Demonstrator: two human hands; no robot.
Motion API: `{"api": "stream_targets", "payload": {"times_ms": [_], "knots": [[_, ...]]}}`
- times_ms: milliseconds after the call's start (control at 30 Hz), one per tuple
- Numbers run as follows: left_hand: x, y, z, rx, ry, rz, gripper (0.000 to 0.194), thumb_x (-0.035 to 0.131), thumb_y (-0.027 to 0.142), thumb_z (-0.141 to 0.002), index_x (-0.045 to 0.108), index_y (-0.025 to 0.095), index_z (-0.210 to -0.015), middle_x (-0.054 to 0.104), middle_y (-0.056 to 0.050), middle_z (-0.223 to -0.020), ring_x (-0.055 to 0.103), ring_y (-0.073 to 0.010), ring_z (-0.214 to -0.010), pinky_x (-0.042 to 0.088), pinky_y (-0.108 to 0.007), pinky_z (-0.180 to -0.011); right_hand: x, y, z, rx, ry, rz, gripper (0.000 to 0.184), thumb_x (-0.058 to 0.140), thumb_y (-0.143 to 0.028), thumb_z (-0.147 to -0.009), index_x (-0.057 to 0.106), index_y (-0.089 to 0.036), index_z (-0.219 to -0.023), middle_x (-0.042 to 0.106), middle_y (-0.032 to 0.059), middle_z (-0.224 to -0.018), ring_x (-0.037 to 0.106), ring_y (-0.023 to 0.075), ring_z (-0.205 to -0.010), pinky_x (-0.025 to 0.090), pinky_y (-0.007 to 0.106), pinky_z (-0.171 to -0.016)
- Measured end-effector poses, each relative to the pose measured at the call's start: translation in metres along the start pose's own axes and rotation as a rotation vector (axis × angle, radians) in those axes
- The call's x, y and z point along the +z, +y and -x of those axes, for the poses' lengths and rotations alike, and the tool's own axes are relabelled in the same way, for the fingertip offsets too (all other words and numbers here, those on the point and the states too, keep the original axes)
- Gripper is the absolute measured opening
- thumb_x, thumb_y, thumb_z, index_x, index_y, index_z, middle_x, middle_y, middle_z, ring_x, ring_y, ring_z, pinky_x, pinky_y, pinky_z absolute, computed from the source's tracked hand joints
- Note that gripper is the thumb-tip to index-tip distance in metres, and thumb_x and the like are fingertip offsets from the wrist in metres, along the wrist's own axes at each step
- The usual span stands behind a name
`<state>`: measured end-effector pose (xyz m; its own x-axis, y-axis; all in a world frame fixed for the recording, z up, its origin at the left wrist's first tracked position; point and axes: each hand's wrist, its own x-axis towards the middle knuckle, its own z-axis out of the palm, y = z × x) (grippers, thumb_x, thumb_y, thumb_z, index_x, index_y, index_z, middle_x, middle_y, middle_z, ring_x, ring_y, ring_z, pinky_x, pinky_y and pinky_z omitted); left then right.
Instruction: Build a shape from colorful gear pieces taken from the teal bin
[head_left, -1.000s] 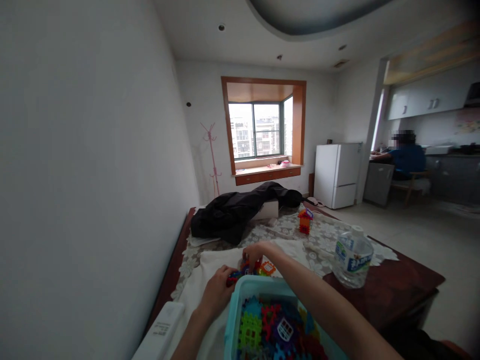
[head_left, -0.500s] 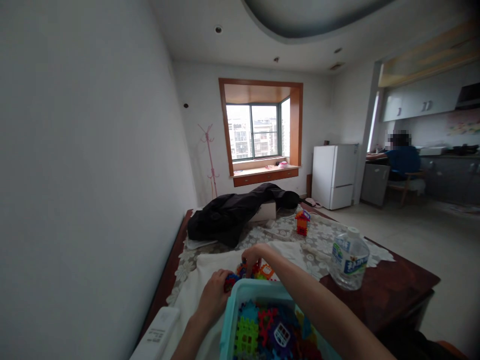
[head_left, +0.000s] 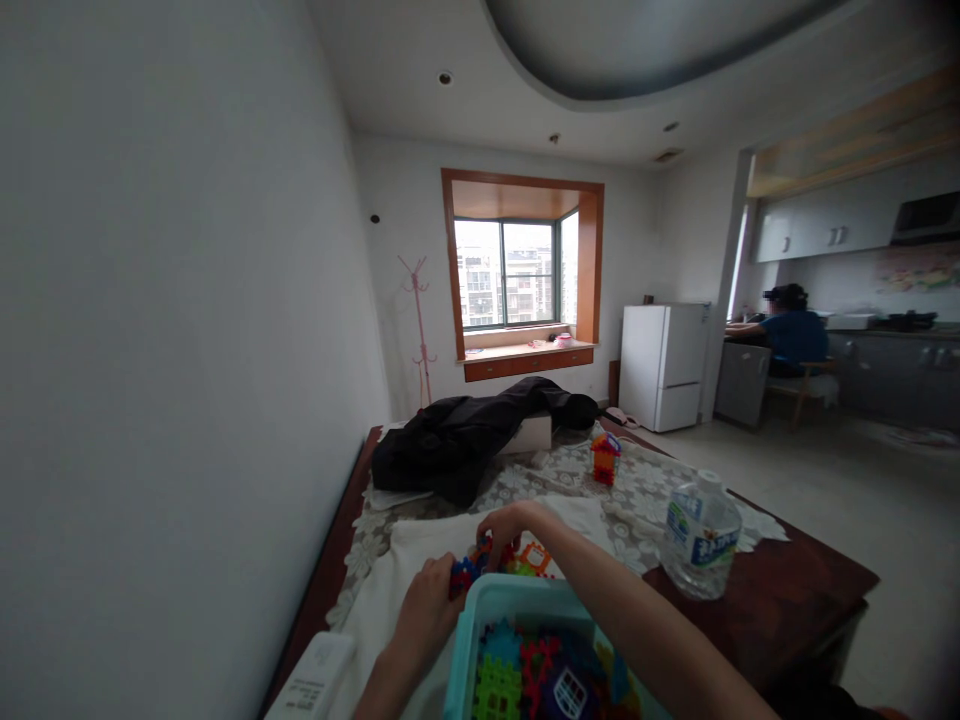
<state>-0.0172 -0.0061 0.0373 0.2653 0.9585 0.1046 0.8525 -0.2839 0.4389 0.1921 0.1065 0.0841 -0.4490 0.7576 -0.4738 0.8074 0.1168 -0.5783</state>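
My left hand [head_left: 422, 612] and my right hand [head_left: 504, 527] are both closed on a small cluster of colourful interlocking plastic blocks [head_left: 495, 563] on a white cloth [head_left: 390, 590], just beyond a turquoise bin [head_left: 487, 610]. The bin holds several more bright blocks [head_left: 536, 675]. My left fingers pinch the cluster's left end. From above, my right fingers curl over its top. Farther along the table stands a small finished block house [head_left: 604, 458].
A clear water bottle [head_left: 701, 537] stands to the right on the lace-covered wooden table [head_left: 795, 590]. A black jacket [head_left: 457, 440] lies at the far end, a white remote [head_left: 311, 680] near left. A wall runs close on the left. A person [head_left: 787, 335] sits far right by a fridge [head_left: 664, 365].
The view has tilted slightly upward, so the bin sits lower in frame. Both hands stay on the block cluster with only small shifts.
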Motion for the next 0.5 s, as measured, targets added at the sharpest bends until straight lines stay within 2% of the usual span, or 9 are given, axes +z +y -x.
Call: {"api": "stream_targets", "payload": {"times_ms": [100, 167, 267, 400, 500], "knots": [[-0.0003, -0.0005, 0.0006, -0.013, -0.003, 0.018, 0.031, 0.064, 0.033, -0.086, 0.065, 0.015, -0.112, 0.071, -0.017, -0.114, 0.067, -0.0316, -0.107, 0.047, -0.036, -0.095, -0.0009, 0.0023, -0.0041, 0.016, -0.099, 0.056, 0.067, 0.099, -0.032, -0.054, 0.073, -0.023, -0.116, 0.071, 0.0003, -0.108, 0.075, 0.0202, -0.086, 0.065, 0.029, -0.07], [-0.0001, -0.0009, 0.001, 0.011, 0.019, 0.044, 0.031, 0.064, 0.035, -0.086, 0.065, 0.016, -0.11, 0.071, -0.017, -0.115, 0.066, -0.0325, -0.111, 0.046, -0.037, -0.097, -0.0017, 0.0035, -0.007, 0.025, -0.151, 0.08, 0.067, 0.097, -0.031, -0.059, 0.071, -0.021, -0.12, 0.072, 0.0008, -0.108, 0.076, 0.021, -0.09, 0.064, 0.028, -0.073], [0.001, -0.0008, 0.0003, 0.069, 0.051, 0.109, 0.023, 0.063, 0.034, -0.086, 0.064, 0.018, -0.102, 0.069, -0.016, -0.116, 0.064, -0.0322, -0.112, 0.045, -0.038, -0.097, -0.003, 0.0039, -0.0101, 0.036, -0.195, 0.1, 0.055, 0.097, -0.029, -0.06, 0.074, -0.017, -0.108, 0.073, 0.0005, -0.1, 0.076, 0.0222, -0.092, 0.064, 0.028, -0.073], [0.0023, 0.0011, -0.0023, 0.098, 0.065, 0.229, 0.013, 0.059, 0.032, -0.087, 0.06, 0.02, -0.092, 0.066, -0.011, -0.105, 0.065, -0.0289, -0.097, 0.046, -0.037, -0.086, -0.0038, 0.0016, -0.0102, 0.05, -0.167, 0.119, 0.049, 0.098, -0.03, -0.058, 0.075, -0.016, -0.099, 0.074, 0.0005, -0.093, 0.077, 0.022, -0.087, 0.064, 0.027, -0.071], [0.0018, 0.0037, -0.0019, 0.094, 0.083, 0.304, 0.013, 0.062, 0.031, -0.085, 0.061, 0.019, -0.088, 0.067, -0.011, -0.101, 0.064, -0.0301, -0.095, 0.046, -0.038, -0.086, -0.0037, -0.0005, -0.0066, 0.044, -0.169, 0.065, 0.043, 0.097, -0.03, -0.058, 0.075, -0.016, -0.092, 0.073, 0.0009, -0.088, 0.076, 0.0219, -0.081, 0.063, 0.028, -0.067]]}}
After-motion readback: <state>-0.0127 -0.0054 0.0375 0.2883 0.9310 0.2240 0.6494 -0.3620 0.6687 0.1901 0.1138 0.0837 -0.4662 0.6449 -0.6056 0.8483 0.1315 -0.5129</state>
